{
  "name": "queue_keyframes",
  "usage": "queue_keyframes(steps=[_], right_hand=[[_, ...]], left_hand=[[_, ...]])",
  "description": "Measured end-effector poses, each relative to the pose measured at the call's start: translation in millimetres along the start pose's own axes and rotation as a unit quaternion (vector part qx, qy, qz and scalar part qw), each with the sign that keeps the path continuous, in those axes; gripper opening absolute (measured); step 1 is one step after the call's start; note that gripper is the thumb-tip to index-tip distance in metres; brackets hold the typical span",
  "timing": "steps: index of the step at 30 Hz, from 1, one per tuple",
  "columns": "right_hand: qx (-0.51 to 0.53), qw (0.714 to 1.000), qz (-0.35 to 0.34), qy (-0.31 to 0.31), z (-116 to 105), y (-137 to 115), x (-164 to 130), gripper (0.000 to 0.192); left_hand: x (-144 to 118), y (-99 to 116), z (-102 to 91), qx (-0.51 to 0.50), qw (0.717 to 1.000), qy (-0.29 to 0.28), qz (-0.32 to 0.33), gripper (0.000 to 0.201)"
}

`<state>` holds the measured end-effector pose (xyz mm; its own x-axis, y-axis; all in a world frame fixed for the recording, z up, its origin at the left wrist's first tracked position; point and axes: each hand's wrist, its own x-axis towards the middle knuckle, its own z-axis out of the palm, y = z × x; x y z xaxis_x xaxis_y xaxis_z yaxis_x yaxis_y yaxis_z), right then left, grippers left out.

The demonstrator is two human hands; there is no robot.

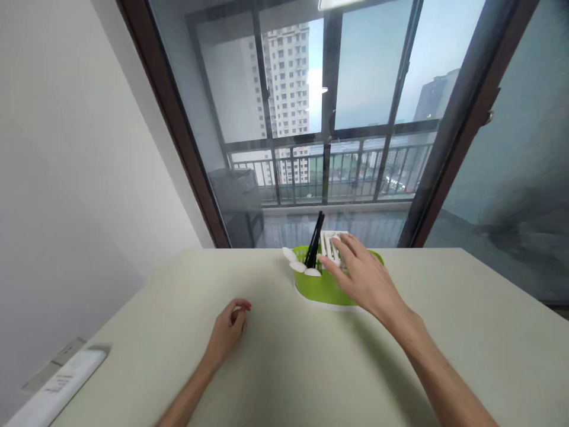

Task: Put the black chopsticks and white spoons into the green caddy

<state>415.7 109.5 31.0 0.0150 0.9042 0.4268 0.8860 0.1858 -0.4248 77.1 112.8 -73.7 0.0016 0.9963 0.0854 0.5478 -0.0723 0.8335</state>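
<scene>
1. The right hand [362,274] covers much of the green holder [320,287], hiding its right half and part of the white pieces [331,244] standing in it; what those pieces are is hard to tell.
2. A white device [57,385] at the lower left is cut off by the frame edge; it bears small dark print, too small to read.
3. The holder sits on the counter [284,362] near its far edge, by the window [311,118]. In it stand black utensils [315,240] and white spoons [299,265], bowls up.
4. The right hand is open, fingers spread, resting on the white pieces without gripping.
5. The left hand [229,329] lies on the counter, loosely curled, holding nothing, well apart from the holder.
</scene>
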Motion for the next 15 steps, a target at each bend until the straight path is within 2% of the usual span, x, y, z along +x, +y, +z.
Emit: queue_keyframes(steps=[9, 12, 15], right_hand=[[-0.037, 0.996, 0.075, -0.029, -7, 3, 3, 0.073], [-0.045, 0.995, 0.087, -0.028, -8, 18, 9, 0.069], [-0.056, 0.994, 0.091, -0.019, -10, 48, 16, 0.069]], left_hand=[[-6, 4, 8.6, 0.022, 0.999, -0.001, 0.024, 0.026], [-8, 3, 10.7, 0.034, 0.999, 0.012, 0.035, 0.026], [-11, 4, 14.0, 0.046, 0.997, 0.021, 0.054, 0.025]])
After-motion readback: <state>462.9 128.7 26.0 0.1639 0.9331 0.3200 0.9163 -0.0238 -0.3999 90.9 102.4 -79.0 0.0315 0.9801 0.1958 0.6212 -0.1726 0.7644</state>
